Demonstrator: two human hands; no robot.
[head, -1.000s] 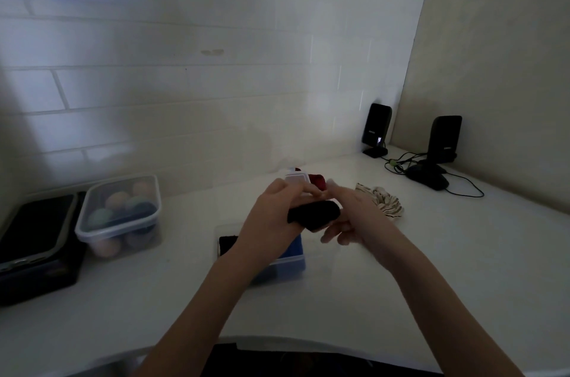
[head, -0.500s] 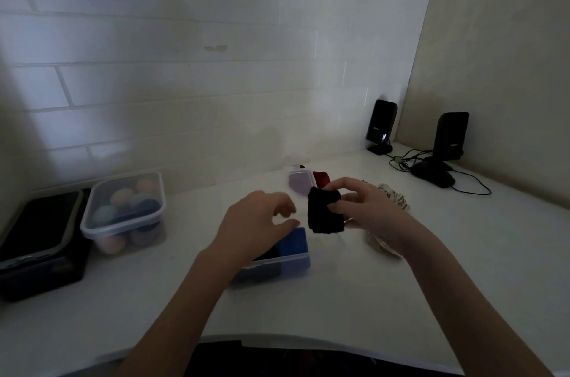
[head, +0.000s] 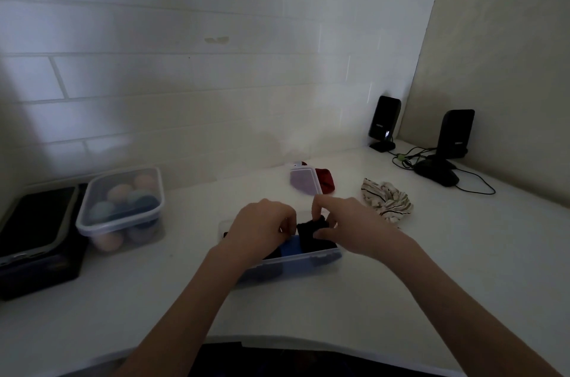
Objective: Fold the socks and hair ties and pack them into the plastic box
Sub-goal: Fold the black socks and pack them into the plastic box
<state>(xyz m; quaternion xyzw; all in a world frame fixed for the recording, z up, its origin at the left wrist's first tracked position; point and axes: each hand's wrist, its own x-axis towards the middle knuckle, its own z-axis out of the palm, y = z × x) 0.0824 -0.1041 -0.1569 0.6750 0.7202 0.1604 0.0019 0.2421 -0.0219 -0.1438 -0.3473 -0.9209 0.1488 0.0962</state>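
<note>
Over the plastic box (head: 296,262): right hand (head: 354,230) fingers pinch folded black sock (head: 311,230) to seat it; left hand (head: 262,228) fingers curled w/ grip unclear, prob. steadying.

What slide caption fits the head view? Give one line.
Right hand pinches a folded black sock into the clear plastic box while the left hand steadies inside it.

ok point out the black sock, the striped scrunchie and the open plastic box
black sock (head: 311,230), head view, its folded upper part
striped scrunchie (head: 387,202), head view, middle of the fabric
plastic box (head: 293,262), head view, near rim
</note>
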